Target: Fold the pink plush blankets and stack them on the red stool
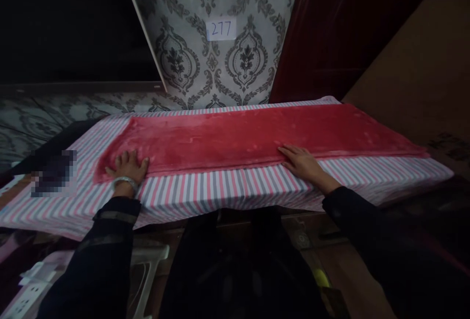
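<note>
A red plush blanket (220, 135), folded into a long flat strip, lies across a striped cloth (220, 187) that covers the table. My left hand (129, 166), with a bracelet at its wrist, rests palm down on the blanket's near left corner, fingers spread. Near the middle of the blanket's front edge, my right hand (299, 162) lies flat, its fingertips on the red pile and its palm over the striped cloth. Neither hand grips anything.
A dark television screen (73, 25) stands at the back left. Patterned wallpaper (213, 69) bears a paper marked 277 (221, 29). A dark red cabinet door (330, 25) rises at the back right. A blurred-out dark object (54, 173) sits on the table's left. Below left is a white power strip (27, 299).
</note>
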The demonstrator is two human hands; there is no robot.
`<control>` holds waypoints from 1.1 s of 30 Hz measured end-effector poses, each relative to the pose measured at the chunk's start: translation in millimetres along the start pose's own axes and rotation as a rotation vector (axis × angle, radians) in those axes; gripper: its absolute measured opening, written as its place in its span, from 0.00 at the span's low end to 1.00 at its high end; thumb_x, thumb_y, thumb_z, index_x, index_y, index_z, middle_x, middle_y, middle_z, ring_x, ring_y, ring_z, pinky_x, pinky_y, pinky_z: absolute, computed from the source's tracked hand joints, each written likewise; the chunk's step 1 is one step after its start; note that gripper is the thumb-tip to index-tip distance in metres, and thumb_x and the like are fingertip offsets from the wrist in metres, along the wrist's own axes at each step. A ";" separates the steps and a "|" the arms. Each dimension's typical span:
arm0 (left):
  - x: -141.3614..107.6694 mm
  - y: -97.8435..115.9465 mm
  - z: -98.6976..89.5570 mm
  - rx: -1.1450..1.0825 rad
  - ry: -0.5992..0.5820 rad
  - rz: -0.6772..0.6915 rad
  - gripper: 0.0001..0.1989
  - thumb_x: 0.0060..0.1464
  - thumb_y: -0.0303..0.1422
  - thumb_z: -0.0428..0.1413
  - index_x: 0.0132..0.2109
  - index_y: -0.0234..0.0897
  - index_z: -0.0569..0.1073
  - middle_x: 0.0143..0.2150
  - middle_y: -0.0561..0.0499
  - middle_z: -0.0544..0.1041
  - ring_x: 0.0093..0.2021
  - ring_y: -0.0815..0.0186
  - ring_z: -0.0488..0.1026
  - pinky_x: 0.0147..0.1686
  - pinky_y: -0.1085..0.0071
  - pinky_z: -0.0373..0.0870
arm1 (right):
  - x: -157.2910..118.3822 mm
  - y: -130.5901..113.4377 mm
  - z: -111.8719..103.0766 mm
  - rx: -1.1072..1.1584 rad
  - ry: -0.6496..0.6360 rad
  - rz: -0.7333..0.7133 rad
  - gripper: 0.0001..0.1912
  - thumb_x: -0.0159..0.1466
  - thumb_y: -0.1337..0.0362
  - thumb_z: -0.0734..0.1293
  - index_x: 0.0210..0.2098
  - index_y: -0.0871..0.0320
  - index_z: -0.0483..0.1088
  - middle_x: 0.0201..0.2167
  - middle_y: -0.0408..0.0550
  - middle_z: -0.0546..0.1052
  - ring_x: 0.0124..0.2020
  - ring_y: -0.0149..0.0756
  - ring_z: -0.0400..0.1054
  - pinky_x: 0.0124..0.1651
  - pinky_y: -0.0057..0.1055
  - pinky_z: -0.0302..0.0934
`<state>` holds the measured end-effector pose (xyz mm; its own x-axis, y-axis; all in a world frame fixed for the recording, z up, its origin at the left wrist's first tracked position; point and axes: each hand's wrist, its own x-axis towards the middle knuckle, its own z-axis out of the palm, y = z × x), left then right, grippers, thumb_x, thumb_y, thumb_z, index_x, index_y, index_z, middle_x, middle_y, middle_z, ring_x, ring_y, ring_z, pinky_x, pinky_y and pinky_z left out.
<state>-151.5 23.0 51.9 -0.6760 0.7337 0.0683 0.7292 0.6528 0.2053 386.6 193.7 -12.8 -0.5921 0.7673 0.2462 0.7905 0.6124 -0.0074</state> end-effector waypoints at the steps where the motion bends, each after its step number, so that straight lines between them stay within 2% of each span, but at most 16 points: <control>1: 0.3 -1.4 0.4 -0.003 0.016 -0.009 0.35 0.67 0.46 0.41 0.73 0.30 0.56 0.77 0.33 0.49 0.76 0.41 0.44 0.67 0.29 0.42 | 0.6 -4.1 0.8 -0.005 -0.016 0.019 0.28 0.71 0.63 0.60 0.69 0.58 0.63 0.68 0.59 0.66 0.67 0.53 0.62 0.66 0.51 0.58; 4: -0.6 -5.4 0.9 -0.013 0.086 -0.038 0.36 0.66 0.48 0.39 0.71 0.29 0.59 0.76 0.30 0.52 0.75 0.38 0.45 0.66 0.28 0.45 | 2.9 -10.5 -2.3 -0.033 -0.052 0.059 0.28 0.70 0.71 0.55 0.68 0.60 0.66 0.67 0.58 0.69 0.67 0.50 0.63 0.65 0.45 0.60; 7: -1.7 -7.3 -0.5 -0.024 0.103 -0.065 0.37 0.65 0.49 0.38 0.70 0.27 0.62 0.74 0.26 0.54 0.74 0.34 0.46 0.64 0.27 0.46 | 4.8 -11.4 -9.7 -0.041 -0.020 0.070 0.28 0.68 0.74 0.55 0.65 0.60 0.69 0.62 0.58 0.74 0.63 0.48 0.68 0.63 0.41 0.63; 11: -1.0 -7.4 -1.9 -0.020 0.078 -0.075 0.37 0.65 0.48 0.36 0.71 0.28 0.60 0.74 0.27 0.53 0.74 0.33 0.47 0.63 0.27 0.49 | 0.9 -11.0 -12.1 -0.026 0.101 0.077 0.28 0.68 0.73 0.56 0.64 0.58 0.71 0.59 0.56 0.76 0.59 0.48 0.71 0.60 0.41 0.65; 17: 0.6 -8.9 -0.6 -0.002 0.078 -0.080 0.36 0.65 0.47 0.36 0.71 0.28 0.60 0.74 0.28 0.55 0.73 0.34 0.49 0.63 0.29 0.51 | -2.2 -19.3 -7.5 -0.032 0.042 0.088 0.28 0.65 0.75 0.55 0.61 0.61 0.73 0.56 0.59 0.78 0.56 0.49 0.72 0.59 0.43 0.65; 19: 0.5 -8.8 -0.3 -0.002 0.080 -0.077 0.36 0.65 0.47 0.36 0.71 0.28 0.60 0.74 0.28 0.54 0.73 0.34 0.49 0.64 0.29 0.50 | 1.9 -25.1 -8.4 -0.027 0.067 0.082 0.28 0.65 0.74 0.57 0.62 0.62 0.72 0.57 0.60 0.77 0.57 0.51 0.70 0.61 0.46 0.64; 23: 0.1 -6.5 -0.6 0.020 0.082 -0.081 0.36 0.65 0.47 0.36 0.70 0.27 0.61 0.73 0.27 0.56 0.73 0.35 0.50 0.65 0.29 0.49 | 11.0 -37.9 -5.5 0.020 0.119 0.026 0.32 0.65 0.75 0.58 0.68 0.58 0.66 0.67 0.55 0.69 0.66 0.49 0.63 0.67 0.47 0.59; 28: -0.1 -5.2 -1.8 0.008 0.072 -0.095 0.37 0.65 0.48 0.36 0.71 0.28 0.60 0.74 0.27 0.55 0.74 0.34 0.49 0.63 0.29 0.53 | 10.3 -46.7 6.5 0.091 0.070 0.028 0.31 0.66 0.77 0.55 0.63 0.56 0.72 0.62 0.50 0.74 0.65 0.43 0.66 0.66 0.43 0.62; 33: -2.2 -3.2 -5.5 -0.003 0.056 -0.112 0.36 0.66 0.46 0.38 0.71 0.27 0.60 0.74 0.27 0.54 0.74 0.34 0.48 0.62 0.31 0.57 | 6.7 -47.4 11.1 0.106 0.118 0.055 0.29 0.66 0.76 0.55 0.62 0.58 0.73 0.61 0.52 0.75 0.66 0.43 0.66 0.66 0.42 0.62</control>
<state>-152.9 18.2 56.5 -0.7584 0.6442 0.0994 0.6483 0.7297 0.2172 343.5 171.9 -21.5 -0.5207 0.7765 0.3549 0.7966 0.5914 -0.1252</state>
